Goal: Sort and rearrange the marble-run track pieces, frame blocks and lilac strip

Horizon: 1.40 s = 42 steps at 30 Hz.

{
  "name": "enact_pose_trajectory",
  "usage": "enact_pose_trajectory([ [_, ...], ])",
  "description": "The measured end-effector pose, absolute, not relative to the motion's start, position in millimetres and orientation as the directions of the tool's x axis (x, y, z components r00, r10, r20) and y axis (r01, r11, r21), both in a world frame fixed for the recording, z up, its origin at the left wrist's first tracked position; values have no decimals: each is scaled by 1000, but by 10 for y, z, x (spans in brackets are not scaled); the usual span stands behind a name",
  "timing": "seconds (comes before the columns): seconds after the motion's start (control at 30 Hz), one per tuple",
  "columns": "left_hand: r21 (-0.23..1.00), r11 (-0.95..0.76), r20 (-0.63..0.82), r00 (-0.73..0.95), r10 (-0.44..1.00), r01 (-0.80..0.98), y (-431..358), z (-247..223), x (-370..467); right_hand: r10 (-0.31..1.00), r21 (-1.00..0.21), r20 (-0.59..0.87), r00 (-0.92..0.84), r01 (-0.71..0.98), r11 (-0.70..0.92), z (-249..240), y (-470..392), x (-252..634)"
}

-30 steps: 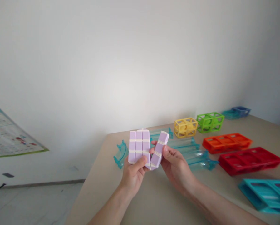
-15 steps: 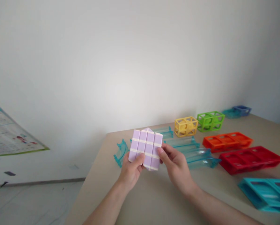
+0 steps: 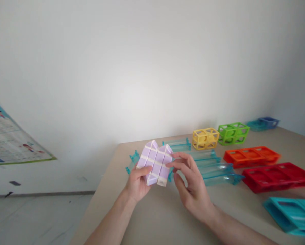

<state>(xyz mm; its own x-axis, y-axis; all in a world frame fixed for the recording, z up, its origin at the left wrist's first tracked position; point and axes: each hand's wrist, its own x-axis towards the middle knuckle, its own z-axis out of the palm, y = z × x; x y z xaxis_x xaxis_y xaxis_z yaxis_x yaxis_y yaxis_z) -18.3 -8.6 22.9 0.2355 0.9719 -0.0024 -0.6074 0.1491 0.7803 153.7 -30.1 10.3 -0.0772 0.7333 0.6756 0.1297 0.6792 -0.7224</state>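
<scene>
My left hand (image 3: pixel 135 182) grips a lilac block bundle (image 3: pixel 154 161) with pale cream bands, held tilted above the near left part of the beige table (image 3: pixel 167 217). The bundle is made of several long bars pressed side by side. My right hand (image 3: pixel 191 185) is at the bundle's right edge, fingertips touching the rightmost bar, fingers spread. Behind the bundle lie clear teal track pieces (image 3: pixel 213 168), partly hidden by my hands.
Along the table's right side sit a yellow cage block (image 3: pixel 205 138), a green cage block (image 3: pixel 233 132), an orange tray (image 3: pixel 251 156), a red tray (image 3: pixel 277 176) and a teal tray (image 3: pixel 292 211). Small blue and teal pieces (image 3: pixel 263 123) lie at the far corner. A poster (image 3: pixel 12 139) lies on the floor by the wall.
The splayed-out right bar was folded flat against the others. The bundle then tilted and moved slightly lower, and my right hand's fingers loosened at its edge.
</scene>
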Motion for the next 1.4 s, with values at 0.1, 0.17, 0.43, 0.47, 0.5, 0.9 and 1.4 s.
enact_pose_trajectory([
  [0.1, 813, 63, 30, 150, 988, -579, -86, 194, -126, 850, -848, 527, 6, -63, 527, 46, -288, 1480],
  [0.17, 835, 43, 27, 120, 992, -548, -97, 193, -103, 907, -896, 421, -25, -168, 411, 3, -271, 1434],
  [0.43, 904, 0, 32, 69, 997, -428, -25, 180, -186, 975, -918, 222, -30, -344, 198, -3, -205, 1401],
  [0.47, 913, 0, 28, 63, 998, -407, -10, 171, -192, 976, -916, 216, -27, -352, 193, 8, -204, 1405],
  [0.5, 920, 1, 24, 58, 998, -391, 2, 163, -195, 978, -915, 207, -21, -358, 186, 18, -204, 1406],
  [0.9, 887, -91, 161, 119, 980, -453, -86, 199, -74, 990, -827, 126, 70, -543, 144, 14, -192, 1362],
  [1.4, 931, -196, 124, -237, 964, -309, 19, 152, -175, 960, -963, 209, -187, -209, 169, -92, -241, 1357],
])
